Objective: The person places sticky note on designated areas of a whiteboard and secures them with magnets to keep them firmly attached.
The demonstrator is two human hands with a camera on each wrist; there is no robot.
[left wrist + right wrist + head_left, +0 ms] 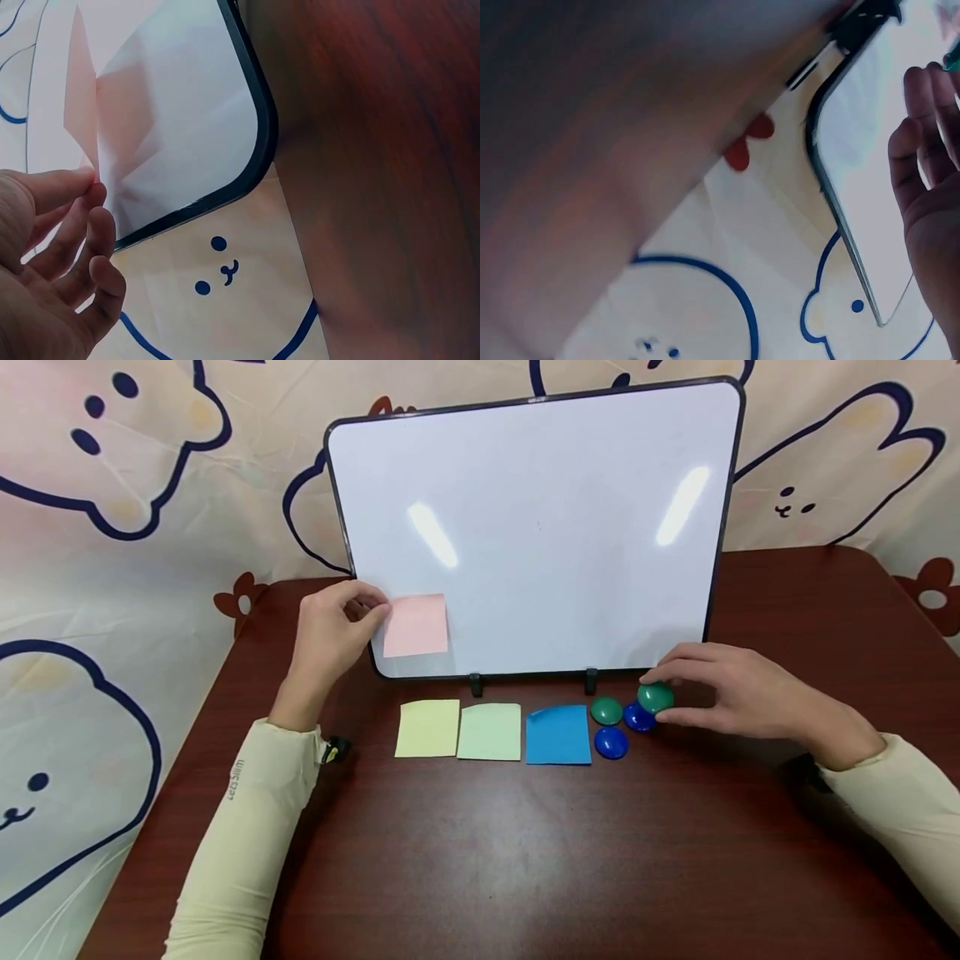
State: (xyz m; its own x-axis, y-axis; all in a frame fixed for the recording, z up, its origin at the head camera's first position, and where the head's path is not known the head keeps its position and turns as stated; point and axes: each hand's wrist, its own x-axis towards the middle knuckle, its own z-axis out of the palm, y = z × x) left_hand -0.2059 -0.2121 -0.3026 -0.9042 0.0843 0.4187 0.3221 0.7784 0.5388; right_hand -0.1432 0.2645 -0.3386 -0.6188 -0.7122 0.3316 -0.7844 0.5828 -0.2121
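A pink sticky note (pixel 416 625) is at the lower left of a whiteboard (pixel 547 518). My left hand (pixel 335 627) pinches the note's left edge between thumb and fingertip; in the left wrist view the pink paper (pixel 81 97) stands off the board. Near the board's lower right corner, my right hand (pixel 731 689) holds a green round magnet (pixel 656 697) between thumb and fingers. Just under it lies a blue round magnet (pixel 639 717). Another green magnet (pixel 607 711) and a second blue one (pixel 611 742) lie beside that on the table. Only a sliver of the held magnet (pixel 952 58) shows in the right wrist view.
A yellow note (pixel 427 728), a pale green note (pixel 489 732) and a blue note (pixel 558 735) lie in a row before the board. Black feet (pixel 476 684) support the board on the dark wooden table (pixel 480 860). A patterned cloth (pixel 90 585) hangs behind.
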